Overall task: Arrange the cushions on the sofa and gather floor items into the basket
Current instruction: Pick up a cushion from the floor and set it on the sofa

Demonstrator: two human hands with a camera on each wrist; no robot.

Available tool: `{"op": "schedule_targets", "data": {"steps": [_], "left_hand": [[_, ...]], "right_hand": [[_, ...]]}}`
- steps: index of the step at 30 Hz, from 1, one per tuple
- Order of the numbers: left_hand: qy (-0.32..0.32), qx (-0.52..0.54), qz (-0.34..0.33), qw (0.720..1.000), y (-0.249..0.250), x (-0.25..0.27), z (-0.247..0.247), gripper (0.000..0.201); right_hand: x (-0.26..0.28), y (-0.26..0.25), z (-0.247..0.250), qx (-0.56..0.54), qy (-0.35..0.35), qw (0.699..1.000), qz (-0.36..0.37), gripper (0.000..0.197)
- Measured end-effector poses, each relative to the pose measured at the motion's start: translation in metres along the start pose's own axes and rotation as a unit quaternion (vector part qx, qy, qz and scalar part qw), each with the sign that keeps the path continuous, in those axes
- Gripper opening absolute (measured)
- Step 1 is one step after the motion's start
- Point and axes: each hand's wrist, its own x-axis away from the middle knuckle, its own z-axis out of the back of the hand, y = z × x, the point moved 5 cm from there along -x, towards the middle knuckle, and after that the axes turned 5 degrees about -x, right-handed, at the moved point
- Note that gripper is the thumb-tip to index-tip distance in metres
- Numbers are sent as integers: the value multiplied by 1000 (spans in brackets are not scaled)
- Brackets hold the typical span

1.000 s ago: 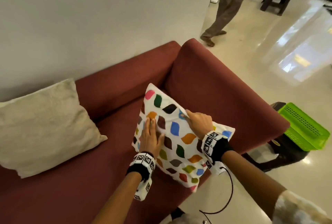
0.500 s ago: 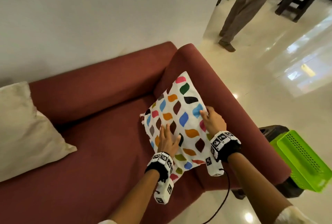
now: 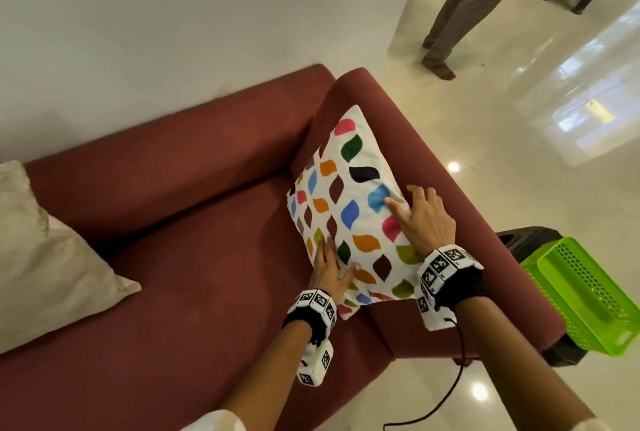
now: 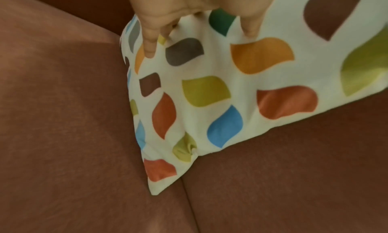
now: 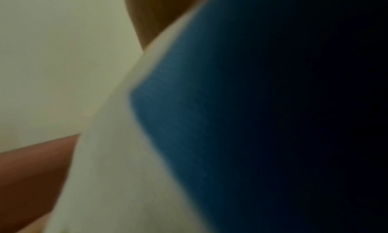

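the left hand (image 3: 327,269) lies flat on the near left part of the patterned cushion (image 3: 349,209), fingers straight and pressing the cover, as the left wrist view confirms. the right hand (image 3: 424,219) rests spread on the cushion's right edge, fingers extended, gripping nothing; the right wrist view is too blurred to add more. the cushion leans against the right armrest (image 3: 446,188) of the maroon sofa (image 3: 194,292), its lower corner in the seat seam. the step in hand looks like seating this cushion in the corner. a beige cushion (image 3: 41,257) sits at the far left of the seat. next, probably, the hands let go and turn to the green basket (image 3: 588,295) on the floor beyond the armrest, right.
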Motion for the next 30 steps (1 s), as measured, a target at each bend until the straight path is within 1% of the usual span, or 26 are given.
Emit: {"op": "schedule_targets", "data": {"steps": [2, 3, 4, 6, 7, 9, 11, 13, 14, 16, 17, 18, 19, 20, 21, 22, 23, 24, 25, 26, 28, 30], "left_hand": [[-3, 7, 6, 1000, 0, -2, 2, 92], [-3, 1, 3, 1000, 0, -2, 4, 93], [-1, -6, -4, 1000, 0, -2, 5, 94], [-3, -17, -15, 1000, -2, 2, 8, 95], [0, -19, -20, 1000, -2, 4, 10, 95], [19, -16, -41, 999, 0, 10, 15, 93], [47, -7, -65, 997, 0, 16, 21, 92], [58, -10, -81, 995, -3, 22, 22, 94], [54, -18, -84, 995, -6, 24, 21, 96], [30, -50, -80, 995, -14, 24, 14, 99], [14, -67, -76, 995, -18, 23, 10, 100], [-1, -83, -75, 994, -20, 22, 6, 99], [-11, -102, -76, 992, -20, 20, 3, 97], [-19, -121, -79, 989, -19, 19, 0, 97], [-23, -137, -80, 987, -17, 17, -1, 99], [-26, -150, -80, 985, -15, 14, -2, 100], [-29, -162, -76, 983, -14, 11, -4, 99], [-29, -171, -72, 982, -13, 8, -5, 96], [-26, -175, -66, 982, -13, 4, -6, 94], [-26, -174, -57, 983, -12, 1, -5, 93], [-43, -178, -41, 982, -9, -5, -7, 89], [-67, -190, -36, 979, -4, -9, -11, 88]], "right_hand": [[5, -5, -1, -13, -7, 1000, -25, 71], [11, -8, -4, -5, -10, 1000, -24, 69], [18, -11, -9, 22, -15, 1000, -7, 62], [27, -18, -19, 61, -41, 996, 41, 41], [28, -20, -21, 42, -54, 996, 64, 33], [27, -25, -19, -48, -73, 988, 129, 23], [27, -31, -8, -112, -69, 972, 193, 21], [30, -29, -3, -119, -66, 966, 220, 24], [32, -25, -3, -103, -68, 970, 211, 26], [34, -9, -9, -51, -63, 985, 154, 28], [34, 0, -10, -30, -45, 991, 118, 29], [36, 8, -10, -16, -19, 995, 98, 33], [38, 10, -9, 0, 11, 995, 100, 40], [41, 7, -8, 22, 40, 991, 127, 46], [47, -3, -10, 51, 61, 982, 174, 50], [55, -17, -16, 93, 66, 966, 234, 51], [65, -31, -28, 141, 52, 943, 298, 52], [77, -43, -44, 184, 20, 916, 357, 53], [84, -48, -61, 227, -18, 892, 390, 54], [85, -45, -73, 266, -45, 878, 394, 55], [72, -25, -81, 323, -79, 873, 356, 59], [59, 2, -80, 378, -110, 856, 335, 64]]}}
